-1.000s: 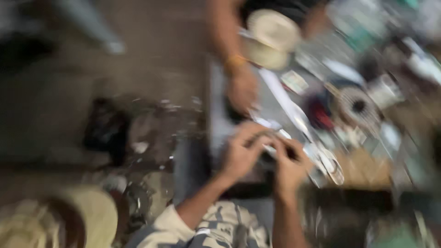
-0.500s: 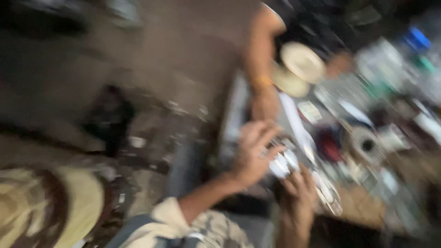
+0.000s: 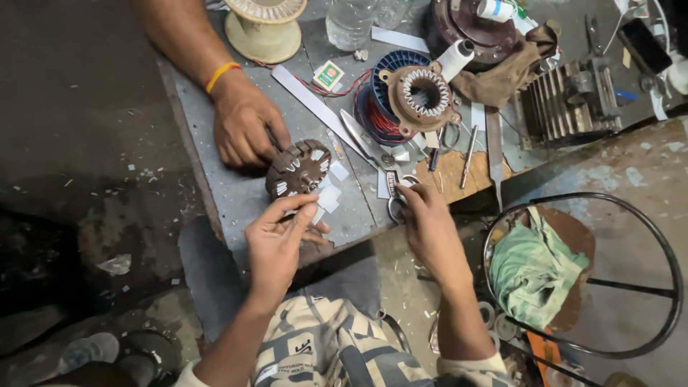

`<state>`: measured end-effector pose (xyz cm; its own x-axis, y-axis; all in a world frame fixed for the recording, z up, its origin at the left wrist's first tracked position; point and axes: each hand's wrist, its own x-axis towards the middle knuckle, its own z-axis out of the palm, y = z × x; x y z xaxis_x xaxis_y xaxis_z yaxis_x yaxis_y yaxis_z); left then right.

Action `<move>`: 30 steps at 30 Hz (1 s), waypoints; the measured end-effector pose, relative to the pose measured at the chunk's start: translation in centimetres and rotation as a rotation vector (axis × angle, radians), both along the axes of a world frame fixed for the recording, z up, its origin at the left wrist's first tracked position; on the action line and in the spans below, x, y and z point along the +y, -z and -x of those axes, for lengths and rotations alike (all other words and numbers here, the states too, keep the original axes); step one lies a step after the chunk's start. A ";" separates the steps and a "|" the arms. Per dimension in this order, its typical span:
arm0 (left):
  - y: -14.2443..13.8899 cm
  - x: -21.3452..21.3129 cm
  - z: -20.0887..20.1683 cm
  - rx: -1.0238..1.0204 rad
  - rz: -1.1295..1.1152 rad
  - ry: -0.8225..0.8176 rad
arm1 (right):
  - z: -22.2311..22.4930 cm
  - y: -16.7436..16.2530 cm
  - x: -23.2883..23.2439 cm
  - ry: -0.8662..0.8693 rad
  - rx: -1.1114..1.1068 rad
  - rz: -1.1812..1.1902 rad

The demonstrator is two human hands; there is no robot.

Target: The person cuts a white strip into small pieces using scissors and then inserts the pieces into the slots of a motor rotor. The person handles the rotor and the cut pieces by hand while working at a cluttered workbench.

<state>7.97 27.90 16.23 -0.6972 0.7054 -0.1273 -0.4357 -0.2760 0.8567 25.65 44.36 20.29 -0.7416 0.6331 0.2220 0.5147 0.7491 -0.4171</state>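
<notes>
My left hand (image 3: 281,240) pinches a small white paper strip (image 3: 318,212) at the near edge of the grey workbench (image 3: 215,193). Several more white strips (image 3: 331,197) lie just beyond it. My right hand (image 3: 426,218) grips the handles of a pair of scissors (image 3: 390,192) lying on the bench. A round brown slotted motor core (image 3: 298,167) sits past my left hand. Another person's hand (image 3: 244,125), with a yellow wristband, rests on the bench and touches that core.
A stator with red and blue windings (image 3: 407,100), a cream spool (image 3: 265,25), a clear bottle (image 3: 350,21), long white strips (image 3: 315,104), a brown rag (image 3: 512,68) and a finned metal part (image 3: 570,100) crowd the bench. A wire stool frame with green cloth (image 3: 534,269) stands at right.
The view was blurred and swinging; it is now steady and closer. My hands, earlier together over the bench, are now apart, the left with a paper strip, the right on the scissors.
</notes>
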 end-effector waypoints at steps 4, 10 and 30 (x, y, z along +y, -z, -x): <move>-0.4 0.3 -0.1 -0.032 -0.063 -0.020 | 0.8 -0.9 0.5 -0.081 -0.107 -0.053; -2.4 -0.7 0.2 0.108 -0.060 -0.047 | -0.9 1.6 0.8 0.128 0.013 -0.195; -3.3 1.6 0.6 0.096 -0.003 0.039 | -4.6 15.9 -10.6 -0.341 0.657 1.319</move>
